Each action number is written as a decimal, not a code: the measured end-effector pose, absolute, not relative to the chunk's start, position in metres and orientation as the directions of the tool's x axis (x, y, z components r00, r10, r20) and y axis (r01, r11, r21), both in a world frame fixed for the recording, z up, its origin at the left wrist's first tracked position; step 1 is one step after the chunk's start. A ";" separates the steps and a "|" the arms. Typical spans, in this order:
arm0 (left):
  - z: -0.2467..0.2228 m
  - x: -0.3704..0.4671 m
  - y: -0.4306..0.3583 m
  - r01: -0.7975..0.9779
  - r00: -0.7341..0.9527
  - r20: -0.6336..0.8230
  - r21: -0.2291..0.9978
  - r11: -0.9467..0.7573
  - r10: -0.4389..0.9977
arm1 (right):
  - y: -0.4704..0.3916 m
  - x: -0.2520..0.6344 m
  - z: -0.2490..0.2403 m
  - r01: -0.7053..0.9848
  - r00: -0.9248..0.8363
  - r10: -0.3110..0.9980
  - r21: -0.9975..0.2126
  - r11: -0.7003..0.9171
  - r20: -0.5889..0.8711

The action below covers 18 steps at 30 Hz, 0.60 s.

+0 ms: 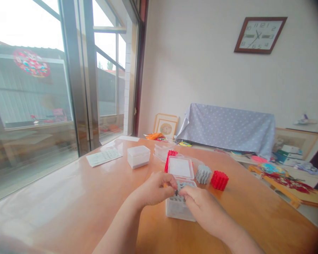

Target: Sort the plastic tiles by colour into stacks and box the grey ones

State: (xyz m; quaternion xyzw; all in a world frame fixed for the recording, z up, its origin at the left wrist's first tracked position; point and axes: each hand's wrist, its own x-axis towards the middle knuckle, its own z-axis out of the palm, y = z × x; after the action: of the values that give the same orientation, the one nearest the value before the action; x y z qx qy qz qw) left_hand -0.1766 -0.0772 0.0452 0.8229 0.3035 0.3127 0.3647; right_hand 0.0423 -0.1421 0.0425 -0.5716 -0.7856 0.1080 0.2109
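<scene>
A clear plastic box [180, 211] with its lid [180, 168] flipped up stands in front of me on the table. Small grey pieces [187, 184] fill it near the rim. My left hand [157, 188] is over its left side, thumb and fingers closed in a pinch. From the right, my right hand [201, 204] reaches to the same spot, its fingers closed and partly hidden at the pieces. Something small and dark shows between the fingertips, too small to name. Behind the box are a grey ridged block stack [202, 174] and a red ridged stack [219, 180].
Another red stack [170, 158] stands behind the raised lid, near a clear container [161, 151]. A lidded white box [138, 157] and a printed sheet [104, 157] lie to the left on the wooden table [116, 190]. Windows [29, 88] border the left side.
</scene>
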 end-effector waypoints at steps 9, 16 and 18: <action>0.051 -0.175 -0.079 0.290 0.646 0.290 0.763 -0.578 0.706 | -0.147 0.040 0.045 0.825 -0.260 0.940 -0.454 0.336 0.223; 0.049 -0.175 -0.078 0.300 0.650 0.281 0.758 -0.579 0.706 | -0.144 0.075 0.043 0.680 -0.013 0.946 -0.691 0.246 0.324; 0.049 -0.175 -0.078 0.298 0.656 0.275 0.761 -0.576 0.703 | -0.142 0.097 0.035 0.690 0.089 0.953 -0.708 0.150 0.288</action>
State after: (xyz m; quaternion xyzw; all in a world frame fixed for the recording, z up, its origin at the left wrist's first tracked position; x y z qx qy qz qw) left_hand -0.1748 -0.0777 0.0491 0.8396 0.2980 0.2885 0.3508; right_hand 0.0972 -0.1420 0.0350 -0.6292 -0.6530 0.1709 0.3853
